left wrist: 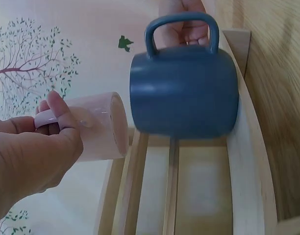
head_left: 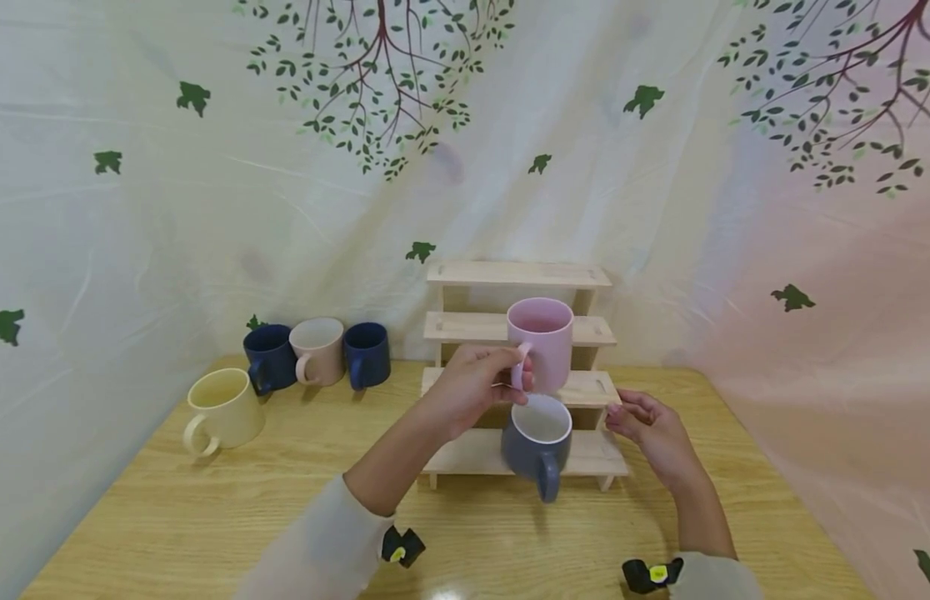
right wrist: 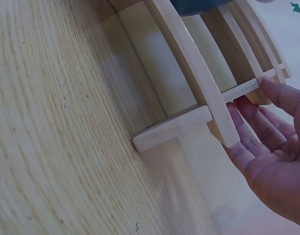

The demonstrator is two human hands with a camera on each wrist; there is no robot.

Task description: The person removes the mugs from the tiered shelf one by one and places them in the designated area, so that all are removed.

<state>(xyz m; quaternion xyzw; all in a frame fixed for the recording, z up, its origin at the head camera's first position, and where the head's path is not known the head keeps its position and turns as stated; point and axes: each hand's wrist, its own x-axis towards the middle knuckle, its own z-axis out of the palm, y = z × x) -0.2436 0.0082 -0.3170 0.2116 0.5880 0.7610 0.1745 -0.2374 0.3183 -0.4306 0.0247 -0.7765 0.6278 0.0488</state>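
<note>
My left hand (head_left: 472, 383) pinches the handle of a pink mug (head_left: 551, 354), held upright in front of the upper tiers of a wooden tiered shelf (head_left: 453, 454). Below it, a blue-grey mug (head_left: 527, 450) with a white inside stands on the lowest tier, handle toward me. The left wrist view shows thumb and fingers around the pink handle, beside the blue-grey mug (left wrist: 184, 93). At the shelf's right end, my right hand (head_left: 656, 437) grips the edge of the second tier. In the right wrist view its thumb lies on that edge, with fingers (right wrist: 258, 125) beneath.
Two navy mugs (head_left: 270, 358) (head_left: 367, 354) with a pale pink-beige mug (head_left: 318, 350) between them stand at the table's back left. A yellow mug (head_left: 225, 408) is nearer on the left. A leaf-printed curtain (head_left: 345, 217) hangs close behind the wooden table (head_left: 300, 492).
</note>
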